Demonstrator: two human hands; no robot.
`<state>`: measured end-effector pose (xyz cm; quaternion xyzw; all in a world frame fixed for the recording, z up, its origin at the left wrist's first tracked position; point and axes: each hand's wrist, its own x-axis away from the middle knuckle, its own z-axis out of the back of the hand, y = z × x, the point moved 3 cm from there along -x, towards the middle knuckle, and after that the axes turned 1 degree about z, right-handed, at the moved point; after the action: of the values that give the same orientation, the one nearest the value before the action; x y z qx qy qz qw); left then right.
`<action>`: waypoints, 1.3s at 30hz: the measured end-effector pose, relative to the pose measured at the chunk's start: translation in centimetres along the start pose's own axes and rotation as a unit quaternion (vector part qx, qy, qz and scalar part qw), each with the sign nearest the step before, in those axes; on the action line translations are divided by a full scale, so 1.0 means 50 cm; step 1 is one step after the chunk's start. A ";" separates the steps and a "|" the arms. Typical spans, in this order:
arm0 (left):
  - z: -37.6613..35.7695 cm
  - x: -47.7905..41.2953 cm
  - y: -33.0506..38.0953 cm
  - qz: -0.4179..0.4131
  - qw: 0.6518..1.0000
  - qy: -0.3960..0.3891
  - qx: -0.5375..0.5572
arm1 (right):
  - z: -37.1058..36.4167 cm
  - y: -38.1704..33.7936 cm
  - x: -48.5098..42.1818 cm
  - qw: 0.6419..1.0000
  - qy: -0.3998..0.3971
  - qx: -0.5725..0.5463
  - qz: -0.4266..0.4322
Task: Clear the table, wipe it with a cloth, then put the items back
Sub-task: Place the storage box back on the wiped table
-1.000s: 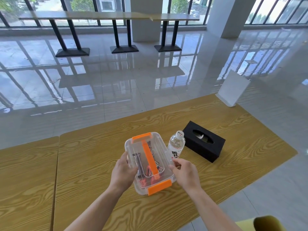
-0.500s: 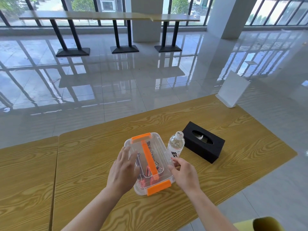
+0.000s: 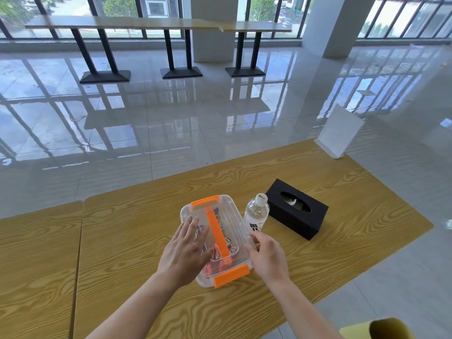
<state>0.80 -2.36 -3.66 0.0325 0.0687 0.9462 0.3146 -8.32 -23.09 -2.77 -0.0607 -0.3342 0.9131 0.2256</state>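
A clear plastic storage box [image 3: 227, 231] with an orange carry handle [image 3: 217, 234] along its lid and an orange latch at each short end sits on the wood-grain bench [image 3: 342, 216], near the middle of its near half. The left hand [image 3: 187, 252] lies flat on the left part of the lid, fingers straight and slightly spread, covering that side of the box. The right hand [image 3: 267, 256] is at the box's right long edge, fingers loosely curled with the tips at the rim; whether they actually grip the edge or only touch it cannot be told. Through the lid some red and dark wrapped items show, but the plastic glare and the left hand make them too unclear to name. Just beside the box on the right stands a small clear water bottle [image 3: 256, 214] with a white cap, upright; its lower part is hidden behind the box and the right hand's fingers. Farther right, apart from the bottle, lies a black tissue box [image 3: 297, 209] with an oval slot in which a bit of pale tissue shows. At the far right corner of the bench stands a white sign holder [image 3: 338, 132], its face blank from this angle. A second bench top [image 3: 36, 265] adjoins on the left, cut off by the picture edge. At the bottom right a yellow shape [image 3: 379, 329] is cropped and cannot be identified.
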 end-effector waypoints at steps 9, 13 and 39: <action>0.002 -0.001 -0.001 0.004 1.000 0.006 0.018 | -0.001 0.004 0.001 1.000 -0.005 -0.010 0.002; 0.002 -0.002 -0.001 0.009 1.000 0.000 0.013 | 0.000 0.006 0.003 1.000 -0.003 -0.013 0.000; 0.083 -0.018 0.096 0.006 1.000 0.014 0.002 | 0.093 -0.007 0.002 0.996 -0.002 0.050 0.072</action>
<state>-0.85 -6.24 1.13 0.0205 0.0743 0.9483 0.3078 -9.50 -25.53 1.01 -0.0719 -0.2835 0.9425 0.1614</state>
